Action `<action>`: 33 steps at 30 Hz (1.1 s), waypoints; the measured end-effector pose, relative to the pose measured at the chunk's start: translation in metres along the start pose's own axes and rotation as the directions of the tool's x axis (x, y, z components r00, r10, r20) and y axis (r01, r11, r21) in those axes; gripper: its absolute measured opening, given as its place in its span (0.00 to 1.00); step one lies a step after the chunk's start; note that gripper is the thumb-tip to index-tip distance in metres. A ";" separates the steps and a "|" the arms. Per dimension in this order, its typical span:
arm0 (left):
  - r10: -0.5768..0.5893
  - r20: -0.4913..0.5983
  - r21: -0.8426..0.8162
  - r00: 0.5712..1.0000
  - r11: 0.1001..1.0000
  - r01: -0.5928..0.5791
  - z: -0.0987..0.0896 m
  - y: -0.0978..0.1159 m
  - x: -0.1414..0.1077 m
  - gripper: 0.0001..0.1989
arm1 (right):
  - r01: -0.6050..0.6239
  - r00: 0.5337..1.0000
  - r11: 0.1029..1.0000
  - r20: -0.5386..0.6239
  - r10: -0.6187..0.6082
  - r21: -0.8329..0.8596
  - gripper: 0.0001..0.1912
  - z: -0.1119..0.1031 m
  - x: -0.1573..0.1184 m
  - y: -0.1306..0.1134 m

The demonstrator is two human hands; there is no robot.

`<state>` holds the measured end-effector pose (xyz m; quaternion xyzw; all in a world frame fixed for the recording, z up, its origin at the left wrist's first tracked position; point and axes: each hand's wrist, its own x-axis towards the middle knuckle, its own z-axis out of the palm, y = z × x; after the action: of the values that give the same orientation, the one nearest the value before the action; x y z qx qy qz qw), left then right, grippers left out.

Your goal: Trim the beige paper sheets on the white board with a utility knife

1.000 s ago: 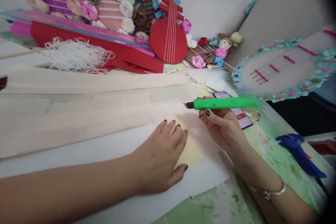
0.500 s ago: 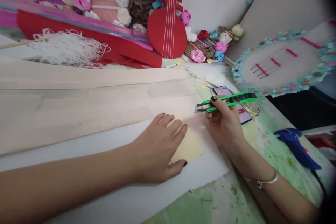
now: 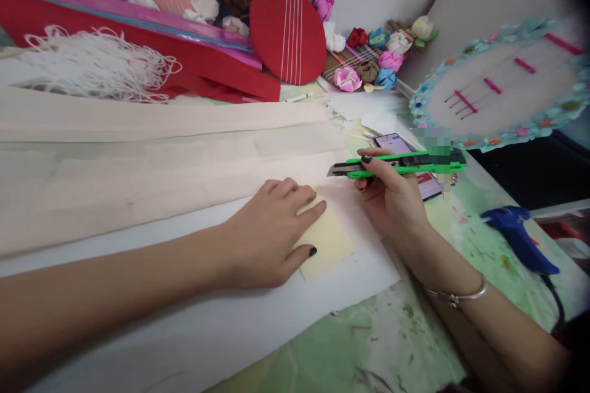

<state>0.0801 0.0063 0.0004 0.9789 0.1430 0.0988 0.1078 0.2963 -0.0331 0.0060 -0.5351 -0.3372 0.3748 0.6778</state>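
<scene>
My right hand [image 3: 391, 199] grips a green and black utility knife [image 3: 405, 164], its blade extended and pointing left above the white sheet. Flat on a small yellow piece of paper [image 3: 327, 242] lies my left hand [image 3: 271, 236], fingers spread, hiding part of it. The yellow piece rests on a large white sheet [image 3: 184, 325]. Just beyond my left fingertips are long cream-coloured paper strips [image 3: 184, 166], which lie across the white sheet's far side.
A phone [image 3: 389, 142] lies behind my right hand. To the right are a blue glue gun [image 3: 523, 239] and a round panel edged with blue flowers [image 3: 502, 86]. White string [image 3: 101, 67], a red lute-shaped piece [image 3: 288, 34] and paper flowers [image 3: 348, 78] stand along the back.
The view has tipped slightly down. The knife tip has shifted a little left, towards my left fingers. My left hand stays spread on the yellow paper, more of which now shows.
</scene>
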 end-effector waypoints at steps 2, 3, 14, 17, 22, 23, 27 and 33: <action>0.000 0.005 -0.004 1.000 1.000 0.000 -0.001 -0.002 0.001 0.25 | -0.024 1.000 1.000 0.008 0.024 -0.002 0.07 -0.001 0.001 0.000; 0.001 0.006 -0.007 1.000 1.000 -0.001 -0.001 -0.002 0.001 0.24 | -0.034 0.999 0.999 0.021 0.034 0.003 0.08 -0.001 0.001 0.001; 0.040 0.041 0.063 0.998 0.997 -0.042 -0.001 0.003 0.002 0.30 | -0.019 1.000 0.969 -0.012 0.016 -0.246 0.28 -0.004 -0.005 -0.009; 0.046 0.031 0.068 0.998 0.997 -0.048 0.000 0.004 0.002 0.30 | -0.017 0.998 0.963 0.050 0.031 -0.267 0.30 -0.005 -0.008 -0.013; 0.034 -0.006 0.060 0.999 0.998 -0.033 0.003 0.004 0.001 0.31 | -0.014 0.985 0.960 0.161 0.061 -0.280 0.22 -0.007 -0.008 -0.010; 0.035 -0.011 0.057 0.999 0.998 -0.034 0.003 0.005 0.001 0.31 | -0.007 0.983 0.956 0.171 0.059 -0.293 0.21 -0.007 -0.008 -0.010; 0.057 -0.027 0.051 0.998 0.997 -0.055 0.003 0.004 0.002 0.32 | 0.072 0.987 0.932 0.160 -0.015 -0.354 0.21 -0.010 -0.005 -0.014; 0.058 -0.057 0.063 0.997 0.997 -0.054 0.004 0.005 0.002 0.31 | 0.145 0.988 0.853 0.127 -0.093 -0.501 0.12 -0.003 -0.010 -0.017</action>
<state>0.0841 0.0012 -0.0016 0.9820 0.1215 0.1260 0.0706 0.2959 -0.0459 0.0218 -0.6540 -0.4894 0.2555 0.5172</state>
